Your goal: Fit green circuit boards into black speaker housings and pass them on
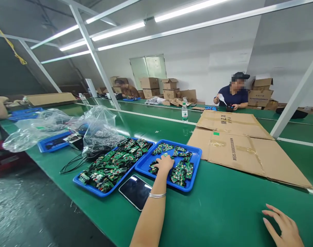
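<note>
My left hand (164,163) reaches into a blue tray (194,171) with small green circuit boards lying in clusters. Its fingers are spread over the boards, and the fingertips are partly lost among them; I cannot make out a board held in them. In that tray's near right part lies a pile of circuit boards (180,174). To its left, a second blue tray (101,194) is heaped with circuit boards (115,164). My right hand (283,224) is at the lower right over the green table, fingers apart and holding nothing.
A phone or tablet (136,191) lies by my left forearm. Flattened cardboard (238,147) covers the table at right. Plastic bags (98,127) and a black cable (71,164) are at left. Beyond stands a bottle (184,112); a co-worker (235,92) sits across.
</note>
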Demonstrator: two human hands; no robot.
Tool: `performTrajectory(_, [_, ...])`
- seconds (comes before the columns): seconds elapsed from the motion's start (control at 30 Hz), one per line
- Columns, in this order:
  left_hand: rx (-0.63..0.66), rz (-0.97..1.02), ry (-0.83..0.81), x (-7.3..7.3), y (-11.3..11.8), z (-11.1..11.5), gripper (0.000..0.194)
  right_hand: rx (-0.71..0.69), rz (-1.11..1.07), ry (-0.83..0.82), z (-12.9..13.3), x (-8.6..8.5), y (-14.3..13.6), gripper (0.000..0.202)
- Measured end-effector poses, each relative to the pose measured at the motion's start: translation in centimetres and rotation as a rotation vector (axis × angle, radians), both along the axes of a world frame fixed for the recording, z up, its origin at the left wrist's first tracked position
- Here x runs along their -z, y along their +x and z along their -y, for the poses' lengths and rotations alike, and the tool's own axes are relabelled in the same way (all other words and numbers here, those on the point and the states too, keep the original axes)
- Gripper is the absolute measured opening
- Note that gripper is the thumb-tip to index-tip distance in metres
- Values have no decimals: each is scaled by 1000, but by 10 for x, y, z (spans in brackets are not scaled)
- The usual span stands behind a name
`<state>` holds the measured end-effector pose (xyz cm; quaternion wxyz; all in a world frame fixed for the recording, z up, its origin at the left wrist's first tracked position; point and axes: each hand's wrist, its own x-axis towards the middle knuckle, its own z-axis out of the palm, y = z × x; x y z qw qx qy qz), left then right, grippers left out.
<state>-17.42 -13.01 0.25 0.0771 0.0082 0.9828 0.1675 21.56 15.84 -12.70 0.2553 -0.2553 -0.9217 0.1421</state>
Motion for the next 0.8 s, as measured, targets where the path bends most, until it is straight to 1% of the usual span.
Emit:
performTrajectory(0.1, [108,34,69,-9,9,-11,33,7,9,-9,-6,0,2,31])
performTrajectory(0.17, [160,12,147,-22,16,-17,30,8,3,-17,-7,-2,2,31])
performTrajectory(0.23, [225,-48,260,-37,29,-23,24,13,-12,-40,-4,-5,2,32])
performTrajectory(0.27, [272,-84,331,-44,38,-27,21,22,-24,-61,-1,-7,1,33])
performTrajectory(0.33, [407,-145,495,-55,63,-42,25,58,-61,-120,7,-11,-2,36])
performTrajectory(0.37, [493,-151,582,-58,77,-52,26,82,-85,-162,12,-14,-4,37])
performTrajectory(0.4, [591,-133,669,-57,93,-64,24,100,-115,-209,17,-18,-6,38])
performTrajectory(0.43, [688,-87,751,-52,109,-77,23,112,-144,-257,22,-22,-8,39])
performTrajectory(0.47, [784,-14,823,-45,125,-90,21,103,-173,-305,27,-28,-11,37])
performTrajectory(0.53, [933,176,935,-23,154,-116,21,52,-201,-363,36,-40,-15,32])
performTrajectory(0.57, [977,275,979,-10,166,-127,21,23,-195,-373,39,-47,-17,30])
performTrajectory(0.63, [1016,459,1044,18,185,-144,23,-14,-186,-392,44,-60,-19,27])
performTrajectory(0.7, [1013,597,1082,41,197,-154,26,-45,-173,-414,48,-69,-20,27])
performTrajectory(0.73, [1004,643,1094,50,201,-156,28,-52,-163,-418,49,-72,-21,27])
performTrajectory(0.8, [987,703,1107,59,204,-157,30,-50,-135,-401,53,-77,-21,26])
